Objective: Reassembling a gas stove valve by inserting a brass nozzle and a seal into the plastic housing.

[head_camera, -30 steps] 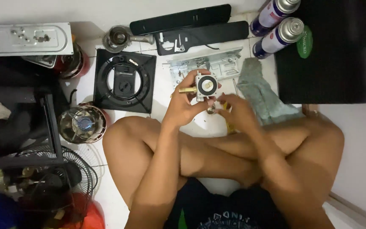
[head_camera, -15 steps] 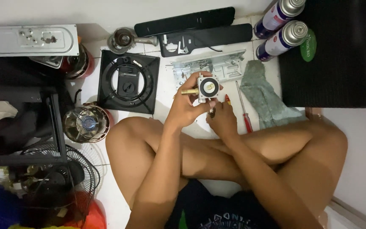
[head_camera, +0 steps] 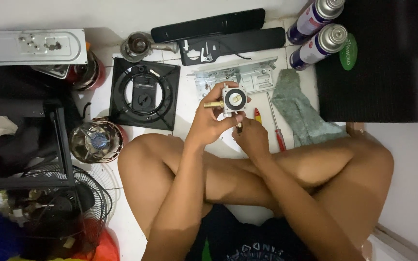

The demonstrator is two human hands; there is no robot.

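The left hand point(head_camera: 209, 123) grips the valve block point(head_camera: 233, 100), a small pale square part with a round face and a brass stub at its left side; fingers are closed around its left and lower edges. The right hand point(head_camera: 251, 136) sits just below the block, fingers curled shut on a small tool that is mostly hidden; its kind cannot be made out. The block is held above the crossed legs, just in front of the metal bracket point(head_camera: 240, 77).

Right of the block lie a red screwdriver point(head_camera: 276, 125) and a grey cloth point(head_camera: 298, 108). Two spray cans point(head_camera: 318, 31) lie up and to its right, the upper one cut off by the frame edge. The black burner plate point(head_camera: 143, 94) lies left of the block. A fan grille point(head_camera: 49, 208), lower left, is blurred.
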